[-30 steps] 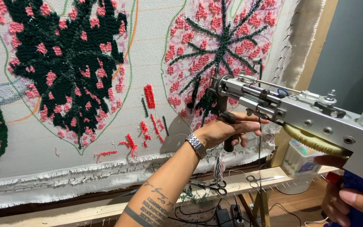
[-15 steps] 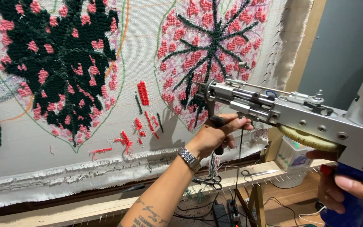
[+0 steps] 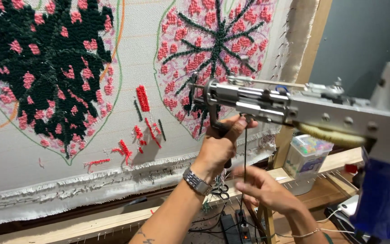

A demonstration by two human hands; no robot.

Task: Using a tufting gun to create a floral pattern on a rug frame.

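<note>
Left hand: left hand [image 3: 220, 147] wrapped tight around the dark front handle [image 3: 218, 129] under the tufting gun [image 3: 294, 106], thumb up against the metal body; a metal watch [image 3: 197, 181] on its wrist
Right hand: right hand [image 3: 267, 190] lower down, blurred, fingertips pinched on a thin dark yarn strand [image 3: 244, 158] that hangs from the gun
Tufting gun: one, silver metal with a blue rear grip [image 3: 382, 196], held level, its tip close to the cloth
Surface: one pale backing cloth [image 3: 127, 58] stretched upright on a wooden frame [image 3: 310, 43], frayed along its lower edge
Motifs: two large leaf shapes, one dark green with pink spots [image 3: 41, 63], one pink with dark green veins [image 3: 213, 49]; several short red tufted dashes [image 3: 143, 98] between them
Frame ledge: one clear plastic tub [image 3: 307, 160] and one pair of scissors [image 3: 221, 193]
Room: grey wall [image 3: 366, 40] to the right; one power strip [image 3: 233, 226] below with cables
</note>
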